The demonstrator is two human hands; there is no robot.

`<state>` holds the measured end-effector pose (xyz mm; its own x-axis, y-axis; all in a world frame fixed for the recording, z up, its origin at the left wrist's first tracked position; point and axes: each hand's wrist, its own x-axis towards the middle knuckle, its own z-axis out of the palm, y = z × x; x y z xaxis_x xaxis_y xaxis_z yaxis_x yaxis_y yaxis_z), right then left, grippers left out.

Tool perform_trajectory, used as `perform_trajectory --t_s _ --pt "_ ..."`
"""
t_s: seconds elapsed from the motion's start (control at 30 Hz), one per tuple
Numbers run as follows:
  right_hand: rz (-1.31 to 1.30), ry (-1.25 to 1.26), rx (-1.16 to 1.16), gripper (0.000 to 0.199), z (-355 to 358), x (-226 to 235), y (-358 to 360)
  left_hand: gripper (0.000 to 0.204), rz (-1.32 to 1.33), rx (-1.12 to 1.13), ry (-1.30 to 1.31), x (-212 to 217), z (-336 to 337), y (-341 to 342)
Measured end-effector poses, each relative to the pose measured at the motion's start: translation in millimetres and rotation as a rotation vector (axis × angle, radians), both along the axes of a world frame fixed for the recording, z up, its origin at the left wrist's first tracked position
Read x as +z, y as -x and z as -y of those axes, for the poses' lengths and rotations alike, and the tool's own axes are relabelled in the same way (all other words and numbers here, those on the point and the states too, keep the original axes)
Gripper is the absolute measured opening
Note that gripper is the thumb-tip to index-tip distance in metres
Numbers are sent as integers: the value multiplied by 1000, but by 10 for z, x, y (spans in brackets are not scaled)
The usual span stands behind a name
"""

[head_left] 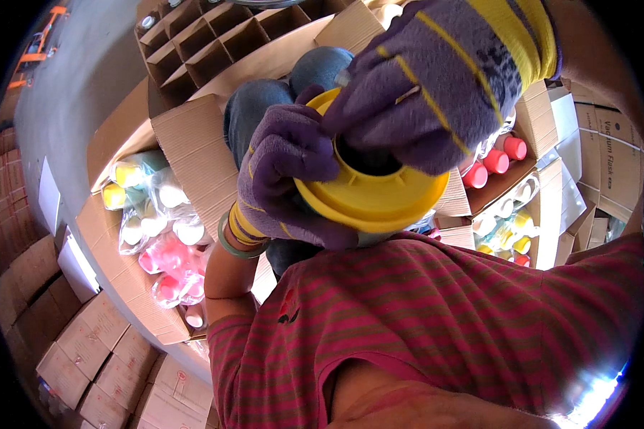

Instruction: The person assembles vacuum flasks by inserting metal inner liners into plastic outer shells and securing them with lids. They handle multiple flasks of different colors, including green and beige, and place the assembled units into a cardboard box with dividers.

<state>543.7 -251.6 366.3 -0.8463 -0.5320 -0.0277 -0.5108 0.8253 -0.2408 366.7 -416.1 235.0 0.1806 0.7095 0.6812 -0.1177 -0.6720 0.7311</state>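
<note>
A round yellow plastic piece (401, 204) with a wide flared rim and a dark opening in its middle is held tilted above my lap. My left hand (293, 164), in a purple glove with yellow stripes, is closed round its left side, with the fingers near the central ring. Over its upper right part lies my right hand (429, 86), gloved alike, with fingers curled down at the opening. Those fingertips are hidden, and I cannot make out what they hold. Something pale green shows just under the yellow rim.
On the left an open carton (139, 286) holds plastic-wrapped bottles with yellow, white and pink lids. Another carton, with red-capped bottles (495, 161), stands on the right. A carton with cardboard dividers (215, 32) is ahead. Stacked boxes (96, 357) line the lower left.
</note>
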Motion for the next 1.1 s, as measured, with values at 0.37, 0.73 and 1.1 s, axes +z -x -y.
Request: perform_trajectory --t_s 0.37,0.73,1.1 --pt "25 -60 -300 31 73 -278 -143 63 -47 208 202 -43 70 -94" --pt "755 97 -1341 30 294 -384 -147 52 -348 455 41 104 -15 -669" --pt "343 -359 -1216 28 -680 -1607 -1219 50 -18 385 310 -31 111 -130"
